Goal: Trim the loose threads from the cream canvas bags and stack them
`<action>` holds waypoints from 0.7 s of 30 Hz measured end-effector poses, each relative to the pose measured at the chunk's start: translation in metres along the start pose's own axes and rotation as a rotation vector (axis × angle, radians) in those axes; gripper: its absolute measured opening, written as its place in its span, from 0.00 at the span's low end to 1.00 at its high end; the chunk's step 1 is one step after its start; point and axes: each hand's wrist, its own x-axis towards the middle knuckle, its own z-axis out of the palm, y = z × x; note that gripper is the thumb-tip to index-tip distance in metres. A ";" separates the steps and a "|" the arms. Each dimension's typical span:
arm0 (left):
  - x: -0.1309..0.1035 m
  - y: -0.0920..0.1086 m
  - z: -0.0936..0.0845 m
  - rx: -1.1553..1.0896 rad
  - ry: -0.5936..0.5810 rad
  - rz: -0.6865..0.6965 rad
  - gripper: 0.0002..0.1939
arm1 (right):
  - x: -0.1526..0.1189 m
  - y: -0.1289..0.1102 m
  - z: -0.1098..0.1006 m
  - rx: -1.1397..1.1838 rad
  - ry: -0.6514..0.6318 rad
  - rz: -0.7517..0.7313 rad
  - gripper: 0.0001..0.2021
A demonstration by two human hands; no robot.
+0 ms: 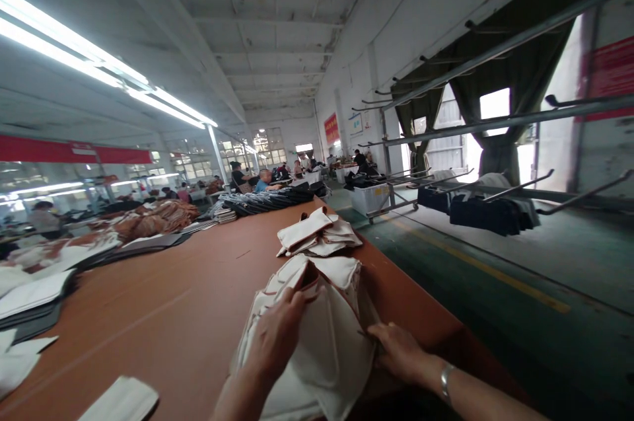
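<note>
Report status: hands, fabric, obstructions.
Left hand gripping brown-edged cream fabric piece. Right hand at its right edge. Smaller cream fabric stack just beyond, clear of both hands.

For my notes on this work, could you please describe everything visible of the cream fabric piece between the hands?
The cream fabric piece looks like thick cloth, with a seam-like line on its front and brown showing at its top. It sits tilted and creased over the brown table, with similar cream pieces bunched behind it. The left hand grips its upper edge; the right hand is at its right side, its grip unclear.
</note>
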 end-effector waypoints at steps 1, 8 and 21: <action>-0.003 -0.018 -0.013 0.000 0.046 -0.055 0.14 | -0.002 0.004 0.005 -0.006 -0.013 0.013 0.23; -0.033 -0.119 -0.100 -0.046 0.293 -0.233 0.21 | 0.009 -0.010 0.000 0.009 0.077 0.076 0.17; -0.051 -0.099 -0.104 -0.053 0.417 -0.369 0.15 | 0.049 -0.136 0.060 0.000 -0.012 -0.414 0.17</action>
